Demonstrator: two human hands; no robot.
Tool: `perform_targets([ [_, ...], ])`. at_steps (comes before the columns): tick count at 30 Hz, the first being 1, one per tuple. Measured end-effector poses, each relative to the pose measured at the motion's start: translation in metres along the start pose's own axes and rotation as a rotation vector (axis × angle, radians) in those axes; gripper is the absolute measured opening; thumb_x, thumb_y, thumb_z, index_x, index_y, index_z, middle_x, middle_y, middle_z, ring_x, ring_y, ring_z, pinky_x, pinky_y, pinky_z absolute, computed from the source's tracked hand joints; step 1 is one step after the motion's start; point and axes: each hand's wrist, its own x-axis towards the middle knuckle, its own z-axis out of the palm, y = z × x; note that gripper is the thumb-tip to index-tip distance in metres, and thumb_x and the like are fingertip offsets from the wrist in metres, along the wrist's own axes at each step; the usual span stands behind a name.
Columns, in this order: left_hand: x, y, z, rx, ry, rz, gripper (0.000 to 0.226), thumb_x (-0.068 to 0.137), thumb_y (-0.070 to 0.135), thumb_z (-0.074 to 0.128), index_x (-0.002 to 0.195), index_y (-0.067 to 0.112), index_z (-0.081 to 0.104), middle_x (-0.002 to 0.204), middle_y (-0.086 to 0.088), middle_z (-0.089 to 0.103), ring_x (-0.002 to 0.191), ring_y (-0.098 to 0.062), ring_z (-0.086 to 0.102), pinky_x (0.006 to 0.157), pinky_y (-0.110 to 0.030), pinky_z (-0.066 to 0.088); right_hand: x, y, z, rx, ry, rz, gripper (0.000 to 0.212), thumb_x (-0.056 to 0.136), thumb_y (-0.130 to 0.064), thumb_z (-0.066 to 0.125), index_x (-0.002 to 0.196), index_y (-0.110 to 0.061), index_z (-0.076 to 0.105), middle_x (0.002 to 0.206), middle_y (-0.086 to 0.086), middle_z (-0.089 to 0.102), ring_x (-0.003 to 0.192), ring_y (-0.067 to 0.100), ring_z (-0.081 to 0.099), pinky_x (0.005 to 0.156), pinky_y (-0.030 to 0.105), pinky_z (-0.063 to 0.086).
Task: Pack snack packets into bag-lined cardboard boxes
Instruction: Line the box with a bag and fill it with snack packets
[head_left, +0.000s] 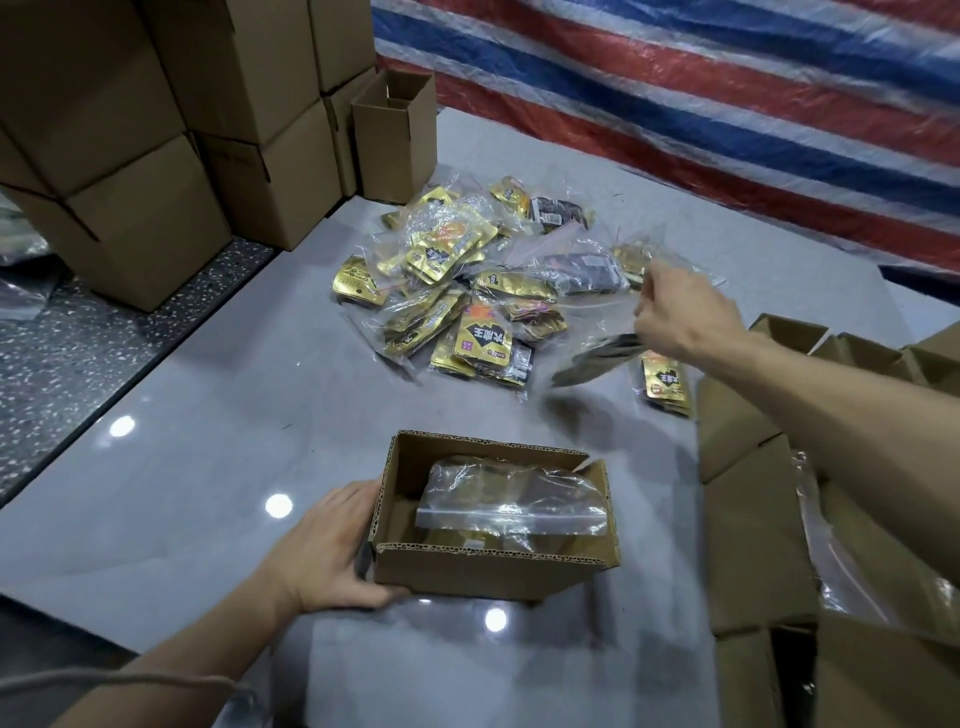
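**At the packing surface, one box half filled**

On the grey surface (208, 467), a person's left hand (332, 551) grips the left end of an open cardboard box (483, 571), fingers curled round its wall. One clear bag of packets (511, 501) already lies inside. The right hand (680, 317), blurred, pinches the edge of another clear bag (597, 358) of dark packets, held up just beside the loose pile of gold snack packets (457, 280). The step looks like fetching the next bag. It must then be carried over to the box and laid flat on the first.
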Motion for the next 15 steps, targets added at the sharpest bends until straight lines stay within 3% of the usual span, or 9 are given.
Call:
perform_targets([
  [3, 0.000, -0.001, 0.001, 0.027, -0.006, 0.011, 0.079, 0.060, 0.062, 0.083, 0.120, 0.017, 0.060, 0.116, 0.033, 0.043, 0.107, 0.003, 0.046, 0.091, -0.026, 0.043, -0.003, -0.018, -0.032, 0.018, -0.046, -0.076, 0.010, 0.086, -0.008, 0.052, 0.093, -0.015, 0.053, 0.093, 0.012, 0.063, 0.087, 0.033, 0.057, 0.070, 0.038, 0.044],
  [6, -0.001, -0.004, 0.002, 0.051, -0.004, 0.006, 0.082, 0.060, 0.064, 0.084, 0.122, 0.016, 0.060, 0.115, 0.028, 0.044, 0.106, 0.002, 0.046, 0.091, -0.025, 0.042, -0.010, -0.033, -0.064, 0.028, -0.148, -0.191, 0.006, 0.096, -0.012, 0.057, 0.094, -0.010, 0.061, 0.095, 0.013, 0.070, 0.089, 0.032, 0.064, 0.082, 0.045, 0.054],
  [12, -0.003, -0.007, 0.003, 0.038, -0.007, -0.012, 0.081, 0.059, 0.068, 0.081, 0.122, 0.022, 0.057, 0.124, 0.046, 0.037, 0.107, 0.017, 0.037, 0.093, -0.007, 0.030, -0.033, -0.045, -0.116, -0.059, -0.237, -0.407, 0.014, 0.102, -0.024, 0.053, 0.094, -0.015, 0.061, 0.100, 0.008, 0.066, 0.089, 0.024, 0.062, 0.081, 0.043, 0.052],
  [15, -0.004, -0.009, 0.005, 0.043, -0.031, -0.033, 0.077, 0.059, 0.072, 0.079, 0.122, 0.036, 0.053, 0.124, 0.047, 0.035, 0.109, 0.018, 0.036, 0.094, -0.006, 0.029, -0.043, -0.046, -0.133, 0.249, -0.376, -0.383, 0.015, 0.102, -0.014, 0.051, 0.088, -0.013, 0.055, 0.103, 0.007, 0.067, 0.094, 0.024, 0.065, 0.080, 0.045, 0.056],
])
